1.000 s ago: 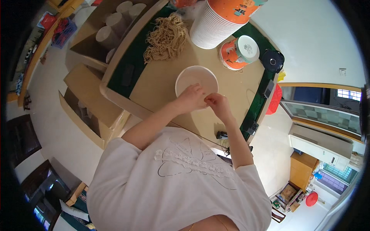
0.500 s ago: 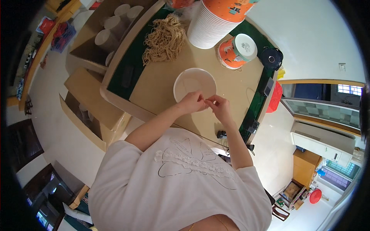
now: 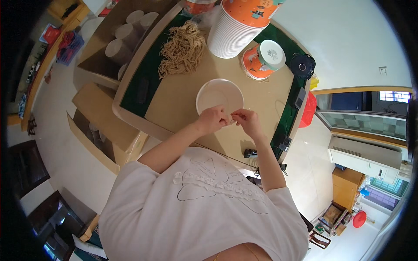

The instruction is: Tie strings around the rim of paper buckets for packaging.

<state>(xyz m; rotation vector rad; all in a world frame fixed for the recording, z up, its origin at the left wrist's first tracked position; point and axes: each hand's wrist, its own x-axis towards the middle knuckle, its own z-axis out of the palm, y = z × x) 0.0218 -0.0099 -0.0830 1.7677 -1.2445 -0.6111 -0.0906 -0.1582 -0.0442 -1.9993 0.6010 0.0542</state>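
White round paper bucket (image 3: 220, 94) stands mouth-up on brown board (image 3: 172, 102). Left hand (image 3: 212, 120) curled, right hand (image 3: 247, 121) narrowed thumb to forefinger, both by the near rim; cannot tell what, if anything, sits between the fingertips. Risk, by my judgement: a knuckle bump could skid the bucket, probably light; fine work so close invites a fumble.

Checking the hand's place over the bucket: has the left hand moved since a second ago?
Yes, slightly: judged against the white bucket, the left hand has drawn back toward the person's body.
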